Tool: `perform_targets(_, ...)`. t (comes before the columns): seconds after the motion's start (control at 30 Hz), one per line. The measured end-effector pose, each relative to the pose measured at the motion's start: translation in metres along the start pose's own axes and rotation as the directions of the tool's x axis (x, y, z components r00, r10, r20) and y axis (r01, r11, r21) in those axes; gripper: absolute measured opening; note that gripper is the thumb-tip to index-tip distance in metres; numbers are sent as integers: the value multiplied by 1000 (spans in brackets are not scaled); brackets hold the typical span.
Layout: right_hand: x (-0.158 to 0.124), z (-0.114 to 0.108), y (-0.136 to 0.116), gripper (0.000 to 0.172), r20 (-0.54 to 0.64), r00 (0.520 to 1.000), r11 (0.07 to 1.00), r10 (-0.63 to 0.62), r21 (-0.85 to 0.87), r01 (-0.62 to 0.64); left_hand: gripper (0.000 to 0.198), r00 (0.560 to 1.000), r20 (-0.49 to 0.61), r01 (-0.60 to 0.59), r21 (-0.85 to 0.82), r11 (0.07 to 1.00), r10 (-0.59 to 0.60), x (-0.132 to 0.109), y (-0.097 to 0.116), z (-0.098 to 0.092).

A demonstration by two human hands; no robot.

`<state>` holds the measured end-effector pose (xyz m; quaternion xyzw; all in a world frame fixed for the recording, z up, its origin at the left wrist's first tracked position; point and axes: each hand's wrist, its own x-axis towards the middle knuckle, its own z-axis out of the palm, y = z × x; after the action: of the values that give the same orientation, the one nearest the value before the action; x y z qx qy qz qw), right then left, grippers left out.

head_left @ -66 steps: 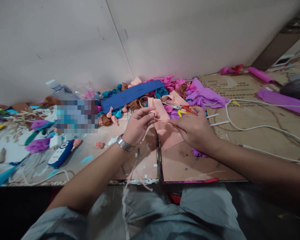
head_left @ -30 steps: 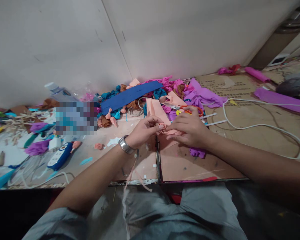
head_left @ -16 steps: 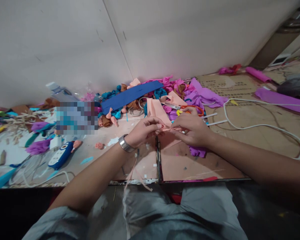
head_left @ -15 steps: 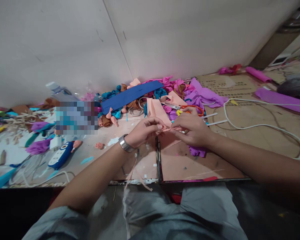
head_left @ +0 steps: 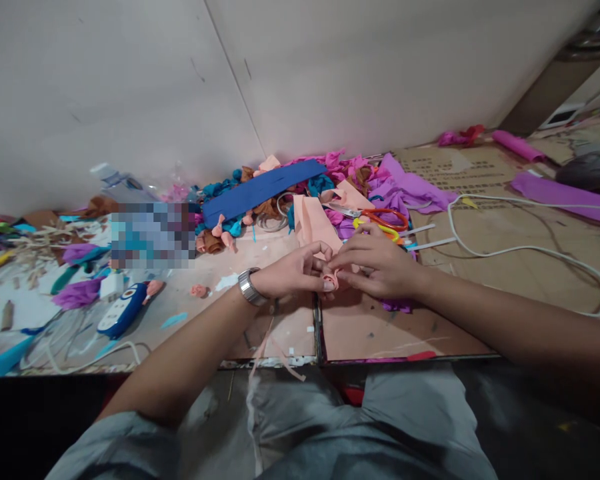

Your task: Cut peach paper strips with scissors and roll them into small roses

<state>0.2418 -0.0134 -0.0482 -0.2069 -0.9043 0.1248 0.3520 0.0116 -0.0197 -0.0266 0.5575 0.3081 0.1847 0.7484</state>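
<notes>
Between my two hands is a small rolled rosette of peach crepe paper (head_left: 331, 280). My left hand (head_left: 305, 270), with a metal-band watch (head_left: 251, 287) at the wrist, pinches it from the left with thumb and fingers. From the right, the closed fingers of my right hand (head_left: 377, 263) grip its paper and partly hide it. Just beyond lies a flat peach crepe paper strip (head_left: 313, 223). Scissors with orange and yellow handles (head_left: 387, 223) rest behind my right hand. A finished-looking peach rosette (head_left: 199, 291) sits left of my watch.
A blue paper strip (head_left: 267, 191) lies over a heap of coloured crepe pieces against the wall. A blue-and-white device (head_left: 123, 311) is at the left. A white cable (head_left: 520, 257) loops over the cardboard (head_left: 445, 293) at right. Thin peach strips (head_left: 275, 347) hang over the table's front edge.
Both hands have come slightly down toward me and closer together. The peach paper stretched between them is now gathered into the rosette. More of the scissors' yellow handle shows.
</notes>
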Motion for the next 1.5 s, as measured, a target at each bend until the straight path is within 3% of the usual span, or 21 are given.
perform_targets(0.13, -1, 0, -1, 15, 77, 996, 998, -53, 27, 51, 45, 997, 68, 20, 13, 1000, -21, -2, 1, 2)
perform_targets(0.23, 0, -2, -1, 13, 71, 997, 999, -39, 28, 38, 43, 999, 37, 4, 22, 1000, -5, -1, 0, 1)
perform_targets(0.3, 1, -4, -1, 10, 15, 1000, 1000, -23, 11, 23, 41, 996, -56, -66, 7, 998, 66, 1, -1, -2)
perform_targets(0.4, 2, -6, -1, 8, -62, 998, 999, -20, -36, 18, 39, 954, -244, -198, -71, 978, 176, 5, -2, -6)
perform_targets(0.5, 2, -7, -2, 7, -88, 996, 997, -23, -80, 16, 38, 902, -378, -272, -126, 954, 207, 7, 0, -11)
perform_targets(0.6, 2, -7, -4, 6, -93, 994, 992, -49, -116, 38, 33, 867, -446, -302, -120, 946, 220, 7, 3, -13)
perform_targets(0.83, 5, -13, -7, 7, -134, 988, 983, -71, -175, 47, 26, 876, -417, -277, -23, 961, 242, 4, 6, -16)
perform_targets(1.07, 5, -12, -7, 7, -130, 989, 984, -74, -168, 52, 28, 837, -490, -314, -63, 947, 245, 5, 9, -17)
perform_targets(1.17, 4, -12, -7, 6, -159, 985, 985, -73, -163, 46, 24, 845, -468, -305, -20, 952, 261, 4, 7, -19)
perform_targets(1.27, 4, -11, -4, 5, -199, 980, 988, -21, -152, -9, 21, 895, -356, -257, 80, 963, 268, 1, 5, -20)
perform_targets(1.37, 3, -10, -1, 4, -248, 969, 987, 14, -149, -53, 21, 965, -192, -152, 151, 977, 179, -2, 5, -16)
perform_targets(1.5, 3, -9, 0, 3, -255, 967, 989, 14, -139, -51, 27, 991, -83, -94, 134, 986, 106, -3, 5, -6)
